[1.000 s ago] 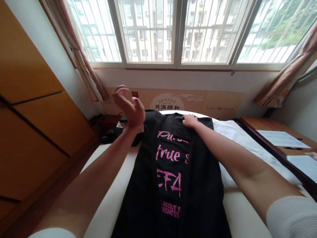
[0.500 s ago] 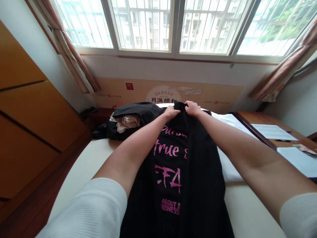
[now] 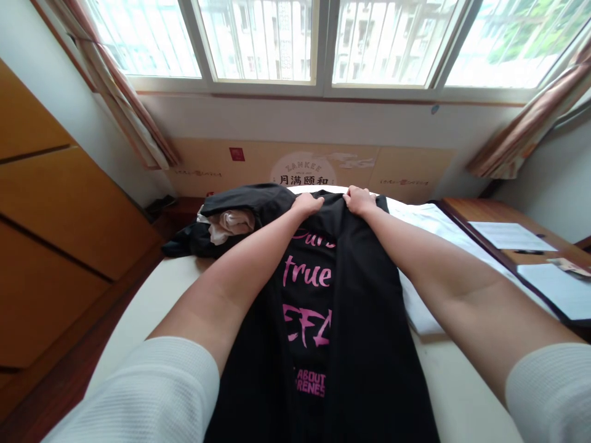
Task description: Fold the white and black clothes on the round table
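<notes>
A black garment with pink lettering (image 3: 364, 314) lies lengthwise over the pale rounded table (image 3: 138, 320), its sides folded inward along the print. I cannot tell whether it is a T-shirt or something longer. At its far edge my left hand (image 3: 306, 204) grips the cloth with closed fingers. My right hand (image 3: 359, 200) pinches the same far edge a short way to the right. Between the two hands the edge sags slightly. Part of the lettering is covered by the folds.
Left of the garment sits a heap of dark clothing (image 3: 249, 200) with a beige crumpled cloth (image 3: 231, 224) in it. White folded fabric (image 3: 425, 307) lies to the right. Beyond it a wooden desk (image 3: 462, 212) holds papers (image 3: 510, 236) and a pen. Windows and a wall stand behind.
My hands have moved apart, the left one going leftward along the garment's far edge. That edge has come down flatter onto the table. The view has tilted slightly.
</notes>
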Demonstrator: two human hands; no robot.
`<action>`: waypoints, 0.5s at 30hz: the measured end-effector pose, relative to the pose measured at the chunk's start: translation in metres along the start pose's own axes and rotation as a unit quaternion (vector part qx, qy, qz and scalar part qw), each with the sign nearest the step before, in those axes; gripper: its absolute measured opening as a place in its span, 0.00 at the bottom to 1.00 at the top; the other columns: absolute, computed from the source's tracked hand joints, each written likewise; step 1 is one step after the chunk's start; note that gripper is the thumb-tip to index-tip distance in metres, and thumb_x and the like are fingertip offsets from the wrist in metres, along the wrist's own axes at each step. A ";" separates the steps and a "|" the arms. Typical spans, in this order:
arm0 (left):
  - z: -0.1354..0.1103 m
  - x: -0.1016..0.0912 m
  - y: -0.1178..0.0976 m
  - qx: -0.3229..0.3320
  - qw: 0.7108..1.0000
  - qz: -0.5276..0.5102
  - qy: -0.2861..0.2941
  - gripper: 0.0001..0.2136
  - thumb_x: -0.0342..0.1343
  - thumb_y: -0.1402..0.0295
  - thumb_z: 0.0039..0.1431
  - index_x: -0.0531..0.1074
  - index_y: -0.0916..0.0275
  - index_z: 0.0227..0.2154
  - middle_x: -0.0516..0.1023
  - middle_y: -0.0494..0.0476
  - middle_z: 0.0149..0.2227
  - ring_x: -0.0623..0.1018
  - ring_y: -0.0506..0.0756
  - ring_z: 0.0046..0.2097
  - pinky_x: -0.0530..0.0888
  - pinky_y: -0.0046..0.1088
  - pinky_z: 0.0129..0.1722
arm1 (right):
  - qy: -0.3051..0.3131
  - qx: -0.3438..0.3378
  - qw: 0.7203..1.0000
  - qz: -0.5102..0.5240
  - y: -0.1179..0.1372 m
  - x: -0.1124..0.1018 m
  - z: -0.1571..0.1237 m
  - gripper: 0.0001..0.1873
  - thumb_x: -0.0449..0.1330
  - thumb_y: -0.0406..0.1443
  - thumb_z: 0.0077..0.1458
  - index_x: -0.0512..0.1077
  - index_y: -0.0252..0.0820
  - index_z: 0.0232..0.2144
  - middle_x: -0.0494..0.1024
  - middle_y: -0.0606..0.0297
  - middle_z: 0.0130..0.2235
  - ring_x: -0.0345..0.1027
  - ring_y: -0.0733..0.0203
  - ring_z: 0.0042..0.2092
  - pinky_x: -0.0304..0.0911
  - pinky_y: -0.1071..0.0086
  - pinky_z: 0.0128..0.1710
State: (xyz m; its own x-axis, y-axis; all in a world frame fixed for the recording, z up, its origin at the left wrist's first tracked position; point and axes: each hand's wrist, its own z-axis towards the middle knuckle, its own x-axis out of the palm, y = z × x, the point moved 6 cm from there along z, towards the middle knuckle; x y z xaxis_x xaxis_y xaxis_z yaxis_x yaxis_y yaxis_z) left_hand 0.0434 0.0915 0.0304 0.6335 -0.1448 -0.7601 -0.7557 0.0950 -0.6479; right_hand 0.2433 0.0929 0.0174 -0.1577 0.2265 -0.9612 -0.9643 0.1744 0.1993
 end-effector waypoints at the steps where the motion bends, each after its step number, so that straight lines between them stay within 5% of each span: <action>1: -0.005 0.002 0.000 -0.010 1.000 0.011 0.028 0.21 0.64 0.61 0.63 0.77 0.72 0.53 0.80 0.76 0.55 0.83 0.68 0.51 0.78 0.34 0.46 | 0.000 -0.003 1.000 -0.004 0.000 -0.001 0.001 0.17 0.51 0.43 0.73 0.74 0.42 0.51 0.79 0.49 0.55 0.67 0.38 0.61 0.57 0.40 0.62; 3: -0.012 0.003 0.001 -0.021 0.998 0.020 0.059 0.20 0.62 0.65 0.63 0.76 0.73 0.54 0.81 0.74 0.55 0.84 0.65 0.47 0.79 0.33 0.42 | 0.002 -0.008 1.000 -0.013 0.001 -0.002 0.002 0.18 0.51 0.44 0.73 0.74 0.42 0.53 0.79 0.50 0.56 0.67 0.39 0.61 0.55 0.41 0.63; 9: -0.018 -0.016 0.005 0.020 0.994 0.100 -0.038 0.18 0.58 0.71 0.63 0.76 0.70 0.56 0.79 0.76 0.58 0.79 0.67 0.60 0.76 0.33 0.55 | 0.022 -0.003 0.999 -0.050 -0.006 -0.004 0.005 0.28 0.51 0.51 0.70 0.74 0.38 0.57 0.75 0.43 0.60 0.60 0.34 0.65 0.51 0.38 0.64; 15: -0.011 -0.011 0.010 0.014 0.995 0.102 -0.016 0.20 0.61 0.71 0.58 0.78 0.71 0.53 0.80 0.78 0.56 0.79 0.69 0.60 0.76 0.32 0.54 | 0.029 0.027 0.996 -0.085 -0.031 -0.010 0.003 0.25 0.57 0.42 0.62 0.77 0.31 0.54 0.72 0.37 0.62 0.58 0.31 0.65 0.52 0.39 0.63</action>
State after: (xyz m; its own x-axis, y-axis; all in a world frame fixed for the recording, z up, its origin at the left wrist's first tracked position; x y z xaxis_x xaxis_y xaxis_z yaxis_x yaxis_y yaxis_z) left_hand 0.0273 0.0830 0.0325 0.4728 -0.0881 -0.8767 -0.8644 0.1467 -0.4809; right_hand 0.2754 0.0885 0.0218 -0.0074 0.1347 -0.9909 -0.9655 0.2570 0.0422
